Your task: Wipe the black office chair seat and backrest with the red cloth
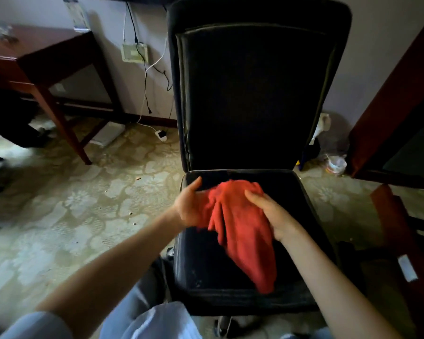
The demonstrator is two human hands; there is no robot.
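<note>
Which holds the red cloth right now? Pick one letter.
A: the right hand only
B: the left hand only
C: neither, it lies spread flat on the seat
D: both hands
D: the left hand and the right hand each hold the bunched red cloth over the seat.

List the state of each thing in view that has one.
red cloth: bunched, held over the seat, tail hanging down.
left hand: holds the cloth's left side.
right hand: grips the cloth's right side.
seat: uncovered, pale specks near front.
backrest: upright, untouched.
black cable: runs into wall box.
</note>
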